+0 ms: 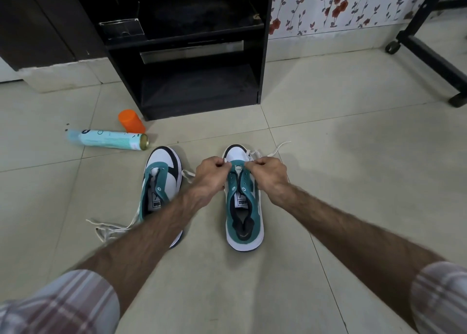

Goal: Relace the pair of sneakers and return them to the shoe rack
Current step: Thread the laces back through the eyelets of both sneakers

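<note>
Two white and teal sneakers stand on the tiled floor, toes pointing away from me. Over the toe end of the right sneaker (pixel 243 215), my left hand (pixel 211 174) and my right hand (pixel 267 173) each pinch a white lace (pixel 276 149) near the lowest eyelets. One end of that lace trails off to the right of the toe. The left sneaker (pixel 161 179) stands beside it, partly covered by my left forearm. Its loose white lace (pixel 108 228) lies spread on the floor to its left. The dark shoe rack (pixel 187 48) stands ahead, with open shelves.
A light blue spray can (pixel 111 139) lies on its side left of the sneakers, with its orange cap (pixel 131 121) beside the rack's corner. A black wheeled frame (pixel 429 55) stands at the right, against a floral wall.
</note>
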